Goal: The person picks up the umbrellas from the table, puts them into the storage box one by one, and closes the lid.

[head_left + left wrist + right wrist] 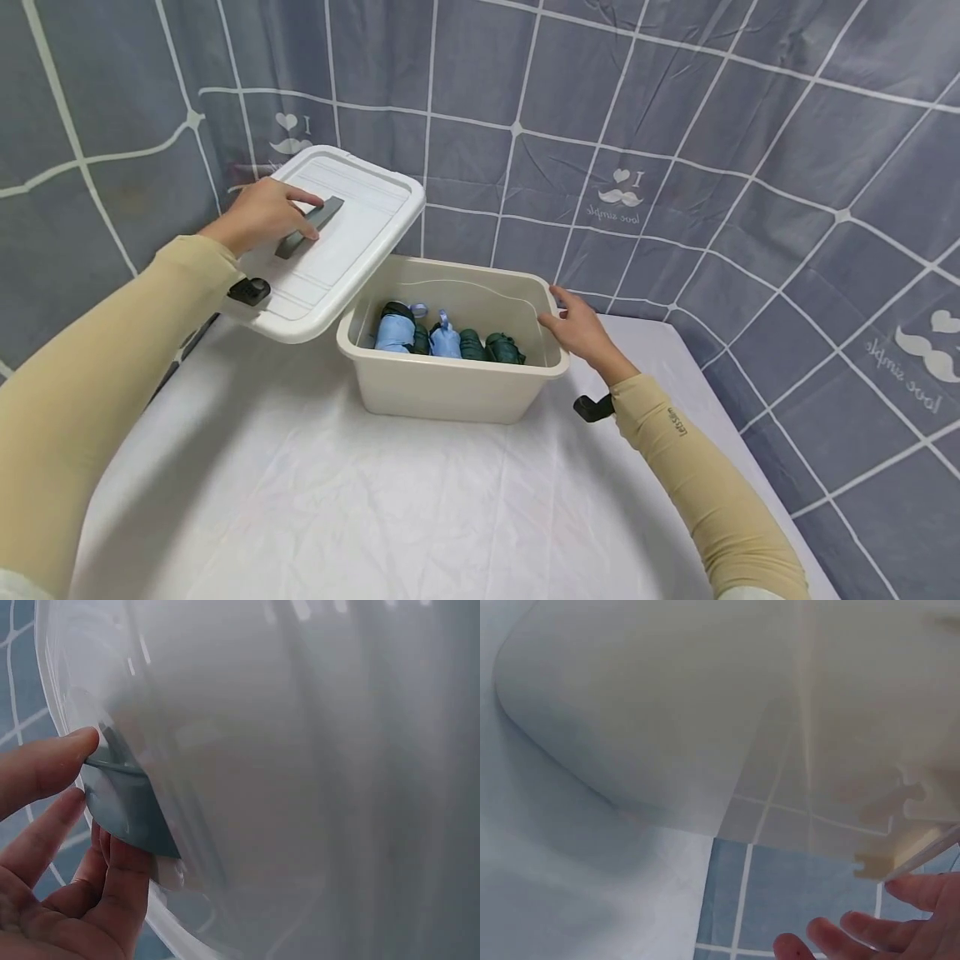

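A white lid is held up, tilted, at the left end of a cream storage box. My left hand grips the lid's grey handle; thumb and fingers are on either side of this handle in the left wrist view. At the box's right rim, near its far corner, rests my right hand. Its fingers are loosely extended beside the rim, not wrapped round it. Inside the uncovered box lie several rolled bundles, light blue and dark green, some with small strap loops.
The box stands on a table with a white cloth, near its far edge. A grey-blue curtain with white grid lines hangs behind and on both sides. Black wrist mounts sit on both forearms.
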{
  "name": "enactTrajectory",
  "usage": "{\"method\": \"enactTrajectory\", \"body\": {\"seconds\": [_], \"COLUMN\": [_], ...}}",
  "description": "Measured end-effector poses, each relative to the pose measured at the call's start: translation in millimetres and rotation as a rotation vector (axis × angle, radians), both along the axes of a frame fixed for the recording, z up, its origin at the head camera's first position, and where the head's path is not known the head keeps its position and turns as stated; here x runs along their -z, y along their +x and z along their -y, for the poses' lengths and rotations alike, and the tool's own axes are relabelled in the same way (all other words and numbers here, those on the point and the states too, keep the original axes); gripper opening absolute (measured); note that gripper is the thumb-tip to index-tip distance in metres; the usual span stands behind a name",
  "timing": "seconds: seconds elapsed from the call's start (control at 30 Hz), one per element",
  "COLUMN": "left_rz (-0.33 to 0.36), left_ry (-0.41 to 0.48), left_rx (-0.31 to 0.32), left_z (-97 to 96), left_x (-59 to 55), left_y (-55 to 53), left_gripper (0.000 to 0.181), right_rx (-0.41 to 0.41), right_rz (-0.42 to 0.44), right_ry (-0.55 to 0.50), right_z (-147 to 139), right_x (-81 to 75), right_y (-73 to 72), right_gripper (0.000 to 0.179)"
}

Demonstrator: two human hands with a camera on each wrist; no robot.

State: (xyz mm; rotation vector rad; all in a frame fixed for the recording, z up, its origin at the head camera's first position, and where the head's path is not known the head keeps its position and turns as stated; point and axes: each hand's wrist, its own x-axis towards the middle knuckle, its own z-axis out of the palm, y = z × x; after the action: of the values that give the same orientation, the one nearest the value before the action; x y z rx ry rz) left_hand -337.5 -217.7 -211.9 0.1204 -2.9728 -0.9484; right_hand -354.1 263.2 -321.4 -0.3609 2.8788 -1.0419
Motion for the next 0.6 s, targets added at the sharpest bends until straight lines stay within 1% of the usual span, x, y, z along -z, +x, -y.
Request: {"method": "enactTrajectory", "body": {"seconds": [0.2, 0.37, 0.5, 0.6], "left_rz": [-0.004, -0.003, 0.0, 0.017], "left_ry": [-0.015, -0.05, -0.055, -0.045], "left_rx": [0.08, 0.156, 0.204, 0.232], "left_z": [-21.1, -39.9, -56.3, -69.3], "left_x": [-6.9, -13.9, -17.2, -18.8], "left_y": [-8.4, -13.9, -17.8, -20.3], "left_gripper": [0.066, 0.066, 0.065, 0.064], "right_rx": [0.005, -0.004, -0.002, 0.024], "right_rz": [0.018, 0.03, 0.028, 0.025], "right_ry": [-0.01, -0.024, -0.066, -0.101], "right_z": [-1, -1, 0, -2], "right_x": [-0.3, -1.1, -1.7, -2.0], "right_y": [-2.3, -2.4, -2.6, -2.5], "right_gripper": [0.071, 0.067, 0.062, 0.062]}}
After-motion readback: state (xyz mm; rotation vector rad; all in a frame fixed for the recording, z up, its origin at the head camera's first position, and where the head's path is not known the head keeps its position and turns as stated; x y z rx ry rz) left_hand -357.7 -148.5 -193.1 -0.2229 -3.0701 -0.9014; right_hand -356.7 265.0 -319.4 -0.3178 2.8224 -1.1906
